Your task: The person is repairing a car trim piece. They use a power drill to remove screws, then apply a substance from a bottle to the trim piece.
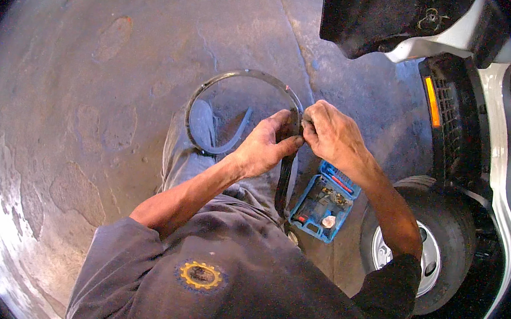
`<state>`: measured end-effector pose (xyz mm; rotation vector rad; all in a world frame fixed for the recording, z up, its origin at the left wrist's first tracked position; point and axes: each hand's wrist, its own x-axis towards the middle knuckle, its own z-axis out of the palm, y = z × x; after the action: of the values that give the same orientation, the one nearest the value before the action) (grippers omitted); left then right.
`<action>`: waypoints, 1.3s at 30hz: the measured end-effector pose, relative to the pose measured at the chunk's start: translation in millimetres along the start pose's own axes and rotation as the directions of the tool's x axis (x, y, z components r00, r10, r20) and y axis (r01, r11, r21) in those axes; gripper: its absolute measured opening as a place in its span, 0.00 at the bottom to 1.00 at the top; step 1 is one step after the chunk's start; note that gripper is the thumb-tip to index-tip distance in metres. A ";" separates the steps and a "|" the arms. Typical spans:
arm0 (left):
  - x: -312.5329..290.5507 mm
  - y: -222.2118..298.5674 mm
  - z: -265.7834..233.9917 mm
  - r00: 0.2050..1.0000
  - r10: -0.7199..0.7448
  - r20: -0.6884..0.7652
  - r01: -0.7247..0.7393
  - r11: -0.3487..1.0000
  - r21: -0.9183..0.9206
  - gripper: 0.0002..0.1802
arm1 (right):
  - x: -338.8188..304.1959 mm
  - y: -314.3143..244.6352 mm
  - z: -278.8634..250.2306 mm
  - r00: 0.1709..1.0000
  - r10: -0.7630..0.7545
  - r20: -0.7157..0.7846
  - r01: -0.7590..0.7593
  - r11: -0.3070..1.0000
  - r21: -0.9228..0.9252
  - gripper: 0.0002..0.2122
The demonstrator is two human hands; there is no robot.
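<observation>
A long dark, flexible strip, which looks like rubber trim, curls in a wide loop in front of me. Its straighter black length runs down over my lap. My left hand grips this strip between thumb and fingers, on the right side of the loop. Just beside it, my right hand has its fingers closed in a pinch at the strip's edge. Whether a small piece sits inside that pinch is hidden. The loop's lower end looks bluish and lies over my trouser leg.
An open blue tool case with small parts and bits lies on the floor to my right. Beyond it stand a wheel with a black tyre and a white vehicle body. A black panel juts in overhead. Stained concrete floor stretches left.
</observation>
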<state>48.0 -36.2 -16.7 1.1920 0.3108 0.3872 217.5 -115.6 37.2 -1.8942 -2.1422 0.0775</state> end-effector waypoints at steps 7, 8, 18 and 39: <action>11.6 -6.4 -2.7 0.993 -0.102 -0.055 0.098 0.993 -0.060 0.13 | -2.8 -1.8 -13.8 0.999 0.036 -0.008 -0.035 0.990 0.135 0.07; 13.2 -8.3 -2.0 0.990 -0.117 -0.074 0.106 0.985 -0.134 0.13 | -1.2 -3.0 -17.8 0.999 0.046 0.010 -0.047 0.987 0.156 0.07; 14.9 0.5 -0.3 0.986 -0.146 -0.085 0.147 0.989 0.005 0.12 | -0.1 2.1 -23.3 0.990 0.054 0.130 -0.060 0.997 0.048 0.07; 3.0 23.0 15.7 0.984 -0.064 0.169 0.002 0.940 0.341 0.14 | 14.4 9.0 -17.2 0.953 0.297 -0.064 -0.298 0.955 -0.004 0.12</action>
<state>54.6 -40.6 10.1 1.5484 0.2477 0.1981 228.9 -102.7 54.2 -2.1827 -1.8061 0.0626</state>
